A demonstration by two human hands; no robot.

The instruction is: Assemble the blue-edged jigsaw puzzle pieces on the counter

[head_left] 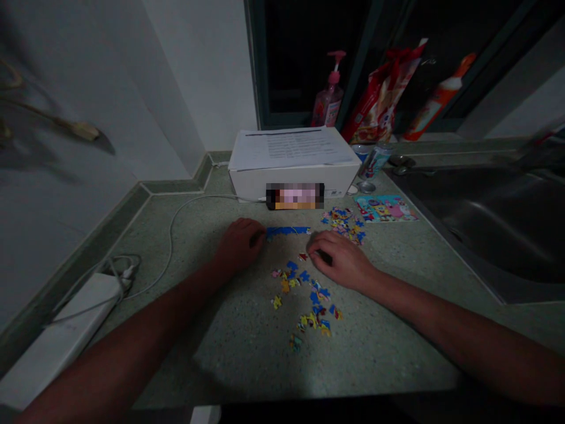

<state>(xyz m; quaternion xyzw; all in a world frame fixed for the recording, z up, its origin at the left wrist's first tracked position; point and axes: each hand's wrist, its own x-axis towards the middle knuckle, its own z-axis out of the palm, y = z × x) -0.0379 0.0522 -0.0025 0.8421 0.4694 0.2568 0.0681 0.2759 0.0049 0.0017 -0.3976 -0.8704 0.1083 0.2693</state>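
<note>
A narrow blue strip of joined jigsaw puzzle pieces (288,231) lies across the counter in front of me. At its left end rests my left hand (241,246), fingers curled and thumb and fingertips drawn together; what they may hold is hidden. My right hand (342,259) is just beyond the strip's right end, its thumb and fingertips pinched. Beside those fingertips lies a small red and white puzzle piece (302,257); anything inside the pinch is too small to tell. Nearer to me, several loose puzzle pieces (315,294) are scattered. A denser pile of pieces (344,222) lies behind my right hand.
A phone (295,196) on a cable leans against a white box (291,159). Right of it lie a colourful cartoon picture card (386,208) and a can (376,161). A sink (441,235) borders the right side; a white power strip (66,330) lies left.
</note>
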